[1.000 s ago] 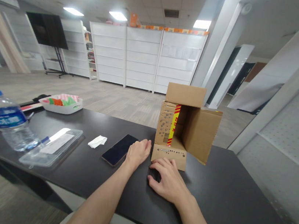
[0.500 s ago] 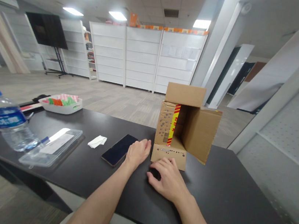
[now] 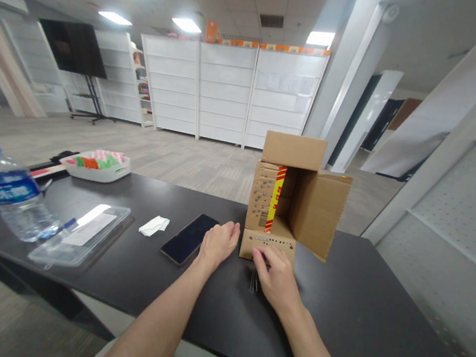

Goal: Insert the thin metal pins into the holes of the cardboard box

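My left hand (image 3: 219,242) rests in a loose fist on the black table, by the right edge of a dark phone (image 3: 189,239); whatever it may hold is hidden. My right hand (image 3: 276,272) has thumb and fingertips brought together at the lower flap (image 3: 247,245) of an open cardboard box (image 3: 319,213). Anything in that pinch is too small to make out. Several thin metal pins or nails (image 3: 254,279) show on the table beneath the right thumb. Rows of holes and small metal heads mark the flap, and more heads dot the box's left flap (image 3: 261,193).
A crumpled white tissue (image 3: 154,226) lies left of the phone. Farther left are a clear plastic case (image 3: 84,233), a water bottle (image 3: 10,191) and a white basket (image 3: 109,175) with colourful packets. A perforated white panel (image 3: 469,234) stands to the right of the table (image 3: 356,313).
My right hand has shifted slightly up and right, its thumb rising to the flap and fingers closing. The thin metal pieces beneath it have come into view. My left hand stays put.
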Demonstrator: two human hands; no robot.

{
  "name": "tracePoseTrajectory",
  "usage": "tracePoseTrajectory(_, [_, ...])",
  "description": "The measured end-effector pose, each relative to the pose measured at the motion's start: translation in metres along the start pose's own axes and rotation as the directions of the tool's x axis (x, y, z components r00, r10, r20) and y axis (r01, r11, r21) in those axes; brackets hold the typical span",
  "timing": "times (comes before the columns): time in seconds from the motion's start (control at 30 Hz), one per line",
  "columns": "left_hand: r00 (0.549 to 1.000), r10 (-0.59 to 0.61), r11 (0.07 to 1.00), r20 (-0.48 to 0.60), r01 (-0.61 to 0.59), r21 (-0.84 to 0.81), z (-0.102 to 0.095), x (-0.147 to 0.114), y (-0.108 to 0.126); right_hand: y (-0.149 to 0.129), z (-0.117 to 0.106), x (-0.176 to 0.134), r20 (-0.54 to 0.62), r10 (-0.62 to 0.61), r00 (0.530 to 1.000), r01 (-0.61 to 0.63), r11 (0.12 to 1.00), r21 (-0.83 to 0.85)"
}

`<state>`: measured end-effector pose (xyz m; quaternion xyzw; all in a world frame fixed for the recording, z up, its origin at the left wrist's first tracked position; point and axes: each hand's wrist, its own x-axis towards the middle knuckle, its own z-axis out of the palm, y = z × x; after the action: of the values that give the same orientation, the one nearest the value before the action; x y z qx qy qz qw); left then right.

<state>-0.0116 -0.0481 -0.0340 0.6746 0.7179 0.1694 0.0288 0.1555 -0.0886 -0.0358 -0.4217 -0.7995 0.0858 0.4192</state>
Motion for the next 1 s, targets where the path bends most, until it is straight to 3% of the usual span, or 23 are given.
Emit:
tracePoseTrajectory(0.13, [1.000, -0.003, 1.000, 0.007, 0.003, -0.012, -0.001, 0.000, 0.000, 0.010, -0.002, 0.002, -0.196, 0.150, 0.969, -0.124, 0.982, 0.141])
tracePoseTrajectory(0.33, [0.999, -0.021, 0.999, 0.026, 0.022, -0.029, -0.003, -0.001, 0.001, 0.016, -0.006, 0.007, -0.327, 0.261, 0.908, -0.209, 0.960, 0.186])
tracePoseTrajectory(0.53, [1.000, -0.004, 1.000, 0.010, 0.004, -0.016, -0.001, 0.000, 0.000, 0.021, -0.005, 0.009, -0.343, 0.293, 0.892, -0.231, 0.950, 0.210])
tracePoseTrajectory(1.0, [1.000, -0.016, 1.000, 0.024, 0.016, -0.012, -0.001, 0.000, 0.001, 0.025, -0.002, 0.009, -0.321, 0.244, 0.915, -0.202, 0.966, 0.161])
